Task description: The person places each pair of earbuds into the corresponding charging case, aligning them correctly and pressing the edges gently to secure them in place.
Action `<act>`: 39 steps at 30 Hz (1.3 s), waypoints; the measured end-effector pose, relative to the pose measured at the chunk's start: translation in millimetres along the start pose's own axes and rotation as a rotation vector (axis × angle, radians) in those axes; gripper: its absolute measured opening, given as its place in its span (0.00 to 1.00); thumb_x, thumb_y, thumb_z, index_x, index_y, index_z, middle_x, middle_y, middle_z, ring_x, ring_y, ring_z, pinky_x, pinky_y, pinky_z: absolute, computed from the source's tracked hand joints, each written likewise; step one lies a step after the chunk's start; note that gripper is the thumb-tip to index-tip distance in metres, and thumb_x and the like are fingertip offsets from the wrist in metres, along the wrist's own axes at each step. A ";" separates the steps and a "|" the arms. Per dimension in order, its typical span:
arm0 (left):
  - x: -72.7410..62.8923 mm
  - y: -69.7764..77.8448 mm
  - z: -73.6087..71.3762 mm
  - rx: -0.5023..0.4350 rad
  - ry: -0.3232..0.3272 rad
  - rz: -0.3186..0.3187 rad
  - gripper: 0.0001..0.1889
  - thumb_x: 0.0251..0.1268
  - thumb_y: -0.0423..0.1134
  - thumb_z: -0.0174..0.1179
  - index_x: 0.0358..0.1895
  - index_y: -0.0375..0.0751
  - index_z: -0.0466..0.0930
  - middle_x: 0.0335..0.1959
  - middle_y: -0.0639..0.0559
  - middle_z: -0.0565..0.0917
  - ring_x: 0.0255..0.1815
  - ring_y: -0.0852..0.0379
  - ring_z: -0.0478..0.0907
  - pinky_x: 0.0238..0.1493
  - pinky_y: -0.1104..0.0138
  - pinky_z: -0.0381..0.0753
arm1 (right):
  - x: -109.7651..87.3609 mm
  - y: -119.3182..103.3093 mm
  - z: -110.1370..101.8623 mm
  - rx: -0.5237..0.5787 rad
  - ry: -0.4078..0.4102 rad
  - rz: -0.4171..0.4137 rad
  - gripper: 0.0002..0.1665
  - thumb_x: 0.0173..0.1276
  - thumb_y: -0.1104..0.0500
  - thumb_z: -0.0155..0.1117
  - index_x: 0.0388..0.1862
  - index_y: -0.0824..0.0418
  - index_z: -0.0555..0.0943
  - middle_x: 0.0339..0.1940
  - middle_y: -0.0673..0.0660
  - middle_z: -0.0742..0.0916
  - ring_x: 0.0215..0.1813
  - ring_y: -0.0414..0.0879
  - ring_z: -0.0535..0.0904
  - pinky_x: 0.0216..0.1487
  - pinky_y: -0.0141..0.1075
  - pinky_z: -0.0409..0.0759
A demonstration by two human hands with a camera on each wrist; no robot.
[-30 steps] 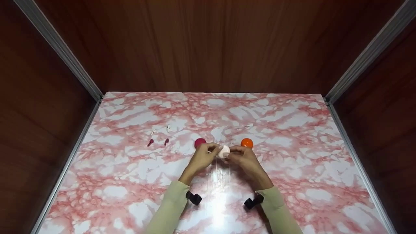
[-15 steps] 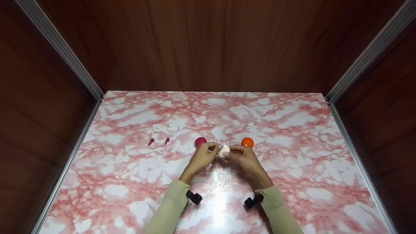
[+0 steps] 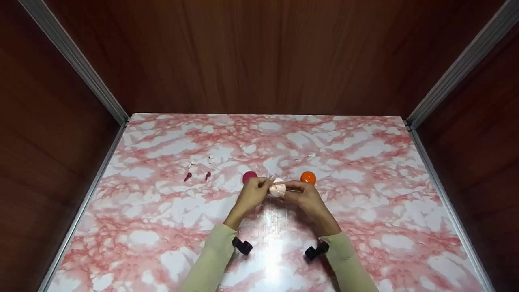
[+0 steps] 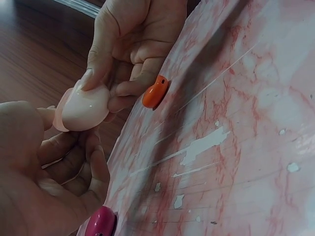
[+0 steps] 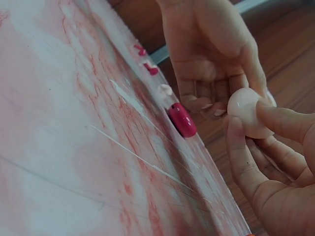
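Gripping w/ L hand (image 3: 252, 194) & R hand (image 3: 305, 196), I've wht earbud case (image 3: 277, 190) clamped btwn 'em above desk (image 3: 365, 166), neither nearer.

We are looking into a small work booth (image 3: 52, 146), not a furnished room: dark wood-grain panels (image 3: 259, 56) and grey metal corner strips (image 3: 77, 61) enclose a red-and-white marbled tabletop (image 3: 348, 150).

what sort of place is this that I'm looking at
Probably a small enclosed work booth: dark wood-look panels rise on three sides, metal strips run along the corners, and a red-and-white marble-patterned tabletop spans the space between.
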State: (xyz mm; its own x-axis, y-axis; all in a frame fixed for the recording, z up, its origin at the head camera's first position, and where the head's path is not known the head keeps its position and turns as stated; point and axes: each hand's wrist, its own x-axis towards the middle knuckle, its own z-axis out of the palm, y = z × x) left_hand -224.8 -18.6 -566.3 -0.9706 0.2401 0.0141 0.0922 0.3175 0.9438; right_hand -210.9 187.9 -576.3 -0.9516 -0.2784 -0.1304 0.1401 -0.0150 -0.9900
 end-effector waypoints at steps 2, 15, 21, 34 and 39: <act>0.2 -0.2 0.6 0.008 0.017 -0.004 0.27 0.83 0.50 0.55 0.17 0.50 0.69 0.14 0.63 0.65 0.19 0.65 0.61 0.25 0.72 0.61 | -0.3 -0.5 -0.5 0.000 -0.003 0.005 0.23 0.70 0.68 0.70 0.62 0.76 0.82 0.54 0.63 0.89 0.47 0.45 0.91 0.52 0.40 0.90; 1.6 1.3 1.8 -0.016 0.057 -0.011 0.29 0.82 0.51 0.55 0.14 0.52 0.68 0.13 0.64 0.64 0.17 0.65 0.59 0.23 0.71 0.59 | -0.3 -3.3 -0.3 0.035 -0.008 -0.012 0.24 0.69 0.71 0.69 0.62 0.80 0.79 0.49 0.56 0.90 0.44 0.44 0.91 0.52 0.40 0.90; 2.3 -0.5 1.5 -0.018 0.054 -0.019 0.29 0.83 0.51 0.54 0.14 0.52 0.67 0.13 0.64 0.65 0.18 0.64 0.60 0.24 0.71 0.60 | 0.1 -2.7 -0.2 -0.001 0.005 -0.005 0.24 0.69 0.70 0.69 0.62 0.79 0.80 0.52 0.60 0.89 0.46 0.45 0.90 0.54 0.42 0.90; 2.3 0.3 -2.2 -0.019 0.059 -0.009 0.29 0.84 0.48 0.53 0.16 0.41 0.72 0.15 0.55 0.72 0.19 0.63 0.62 0.26 0.71 0.63 | -2.0 -1.5 2.3 0.023 0.028 0.004 0.24 0.68 0.70 0.69 0.62 0.79 0.80 0.53 0.61 0.88 0.45 0.45 0.90 0.53 0.40 0.90; 5.8 1.4 -10.9 -0.002 0.069 -0.001 0.23 0.84 0.47 0.53 0.33 0.36 0.88 0.29 0.42 0.88 0.30 0.53 0.83 0.34 0.69 0.77 | -2.1 -2.5 2.5 0.010 0.053 0.017 0.24 0.68 0.69 0.69 0.61 0.78 0.81 0.55 0.63 0.88 0.44 0.44 0.90 0.52 0.38 0.90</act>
State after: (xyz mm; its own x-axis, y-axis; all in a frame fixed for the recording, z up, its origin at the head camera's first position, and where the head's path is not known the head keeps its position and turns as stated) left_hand -232.8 -26.7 -561.2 -0.9836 0.1765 0.0362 0.0915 0.3161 0.9443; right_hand -208.6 186.1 -573.4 -0.9621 -0.2275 -0.1503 0.1589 -0.0200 -0.9871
